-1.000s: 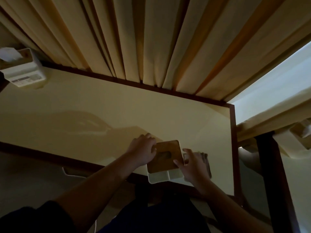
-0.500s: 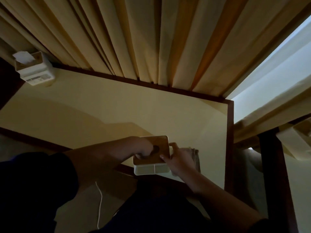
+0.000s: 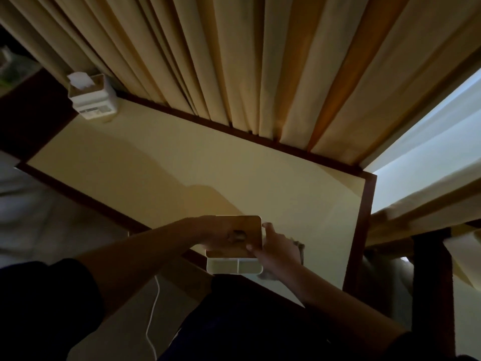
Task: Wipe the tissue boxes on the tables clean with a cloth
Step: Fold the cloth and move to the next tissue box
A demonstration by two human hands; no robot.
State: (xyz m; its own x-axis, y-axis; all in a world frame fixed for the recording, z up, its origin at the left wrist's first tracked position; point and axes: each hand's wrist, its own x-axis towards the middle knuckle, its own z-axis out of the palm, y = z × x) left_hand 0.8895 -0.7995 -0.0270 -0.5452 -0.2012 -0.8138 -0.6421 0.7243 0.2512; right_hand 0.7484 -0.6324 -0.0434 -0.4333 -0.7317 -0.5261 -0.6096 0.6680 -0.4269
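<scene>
Tissue box (image 3: 234, 246) at counter (image 3: 260, 178) near edge: light, rigid (likely slippery); both hands, left (image 3: 221, 234) and right (image 3: 277, 250), grip its sides.

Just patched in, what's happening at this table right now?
A person holds a tissue box at the near edge of the table with both hands. The left hand lies over its wooden lid, fingers at the opening; the right hand grips its right side, with a grey cloth bunched under it. A second tissue box stands at the far left corner.
</scene>
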